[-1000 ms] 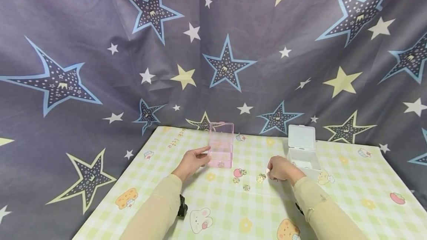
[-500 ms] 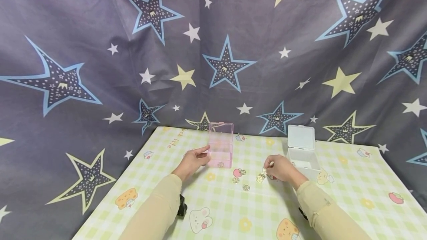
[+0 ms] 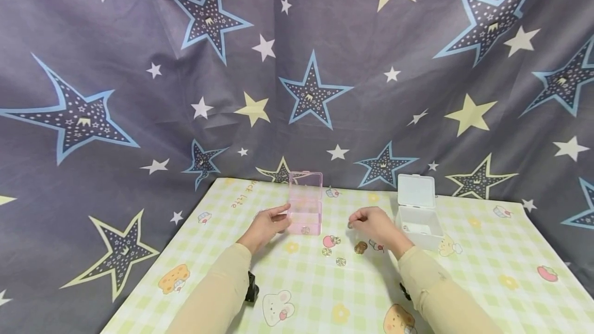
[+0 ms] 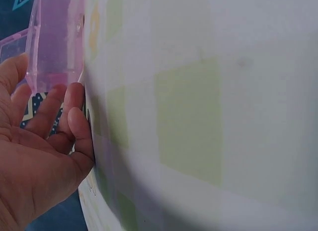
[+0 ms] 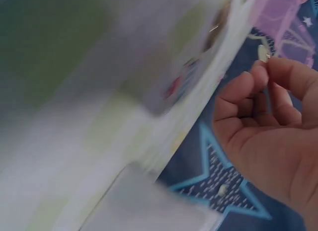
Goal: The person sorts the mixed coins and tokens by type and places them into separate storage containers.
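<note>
Left hand: my left hand [image 3: 265, 227] rests on the table [image 3: 468, 277] toward its far edge, left of middle, fingers loosely curled against the left wall of the pink box [image 3: 304, 214]; the left wrist view shows my fingertips [image 4: 74, 99] touching its clear pink wall [image 4: 52, 47].
Right hand: my right hand [image 3: 373, 223] is lifted just off the table between the two boxes, thumb and forefinger pinched on a small pale coin [image 5: 262, 53]; the other fingers are curled in.
Pink box: open, lid standing upright at its back, near the far edge; one coin [image 3: 305, 230] shows through its front wall.
White box: the white box [image 3: 417, 220] sits right of my right hand, near the far edge, lid raised at the back.
Loose coins: coins [image 3: 341, 261] lie on the cloth between my hands, nearer me than the pink box, a brownish one [image 3: 360, 247] just below my right hand.
Table: covered in green check cloth with cartoon prints.
Backdrop: star-print curtain [image 3: 139, 66] hangs behind the far edge.
</note>
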